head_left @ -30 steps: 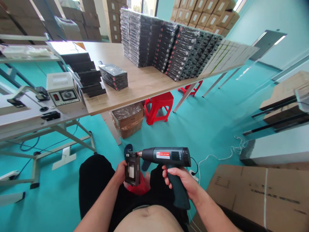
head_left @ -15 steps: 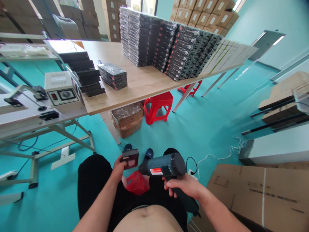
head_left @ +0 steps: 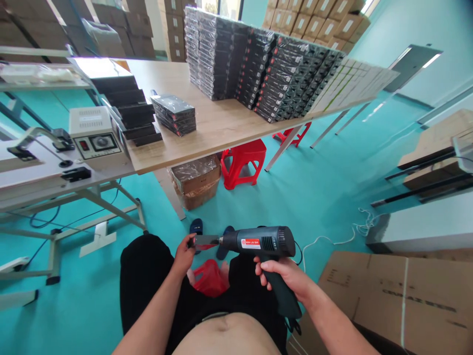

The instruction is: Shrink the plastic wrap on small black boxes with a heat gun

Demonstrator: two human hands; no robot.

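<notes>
Black box (head_left: 205, 239) in the left hand (head_left: 184, 257)

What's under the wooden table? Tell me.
A cardboard box with clear plastic at its top, and two red stools, partly covered by the tabletop. Anything farther back is hidden.

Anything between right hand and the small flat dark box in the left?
Only the dark grey, pistol-shaped heat gun held in the right hand, its metal nozzle pointing at the small flat dark box in the left hand. Nothing else visible between them; can't tell whether nozzle and box touch.
</notes>
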